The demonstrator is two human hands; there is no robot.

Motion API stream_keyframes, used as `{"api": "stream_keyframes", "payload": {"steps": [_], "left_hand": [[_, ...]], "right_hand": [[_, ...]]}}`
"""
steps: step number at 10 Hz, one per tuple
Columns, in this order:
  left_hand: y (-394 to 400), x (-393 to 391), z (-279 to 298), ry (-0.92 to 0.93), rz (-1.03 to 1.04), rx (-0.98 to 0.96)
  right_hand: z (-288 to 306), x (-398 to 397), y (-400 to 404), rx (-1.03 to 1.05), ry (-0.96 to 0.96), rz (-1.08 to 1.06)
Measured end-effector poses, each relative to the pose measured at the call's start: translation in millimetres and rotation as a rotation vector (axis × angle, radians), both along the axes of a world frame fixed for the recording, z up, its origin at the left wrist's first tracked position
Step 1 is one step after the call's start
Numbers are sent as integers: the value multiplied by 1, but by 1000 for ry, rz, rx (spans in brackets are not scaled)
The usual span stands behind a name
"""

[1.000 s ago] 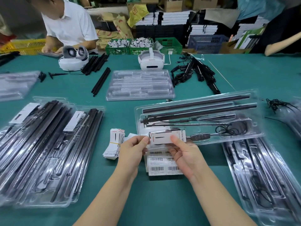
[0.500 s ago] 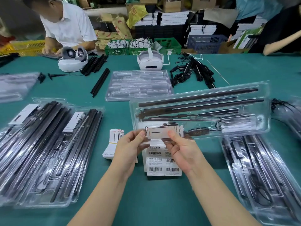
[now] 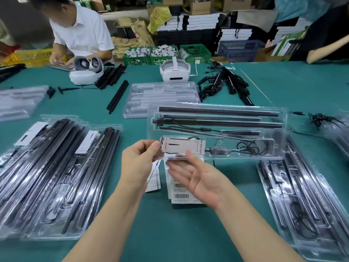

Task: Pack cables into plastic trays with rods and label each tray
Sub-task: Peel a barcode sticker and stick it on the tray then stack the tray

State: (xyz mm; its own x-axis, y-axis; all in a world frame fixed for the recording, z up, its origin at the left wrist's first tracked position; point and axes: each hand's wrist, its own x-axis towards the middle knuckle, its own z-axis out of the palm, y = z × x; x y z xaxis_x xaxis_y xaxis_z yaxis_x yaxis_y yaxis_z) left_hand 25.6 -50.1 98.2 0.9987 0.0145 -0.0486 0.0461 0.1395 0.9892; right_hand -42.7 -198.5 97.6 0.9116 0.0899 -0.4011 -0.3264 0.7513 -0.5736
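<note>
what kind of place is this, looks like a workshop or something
Most likely a small packing workshop or warehouse floor. A long green-covered table holds stacks of clear plastic trays filled with black rods, sheets of white barcode labels lie ready, and stacked white product boxes line the back.

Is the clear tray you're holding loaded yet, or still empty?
Loaded. The held tray has black rods in its long slots, a coiled cable at the right end, and a white label card by the left hand.
</note>
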Motion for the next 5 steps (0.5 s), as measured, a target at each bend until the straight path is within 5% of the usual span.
{"api": "stream_keyframes", "payload": {"steps": [1,2,3,5], "left_hand": [[4,1,-1,18,29,32],[6,-3,-4,60,36,26],[4,-11,-4,91,46,28],[5,-22,2,120,98,-35]], "right_hand": [[1,-20,5,-806,-170,83],[-1,-22,5,-2010,-713,-347],[-3,-5,14,-2231,-826,-311],[-12,20,20,-2179,-1006,-257]]}}
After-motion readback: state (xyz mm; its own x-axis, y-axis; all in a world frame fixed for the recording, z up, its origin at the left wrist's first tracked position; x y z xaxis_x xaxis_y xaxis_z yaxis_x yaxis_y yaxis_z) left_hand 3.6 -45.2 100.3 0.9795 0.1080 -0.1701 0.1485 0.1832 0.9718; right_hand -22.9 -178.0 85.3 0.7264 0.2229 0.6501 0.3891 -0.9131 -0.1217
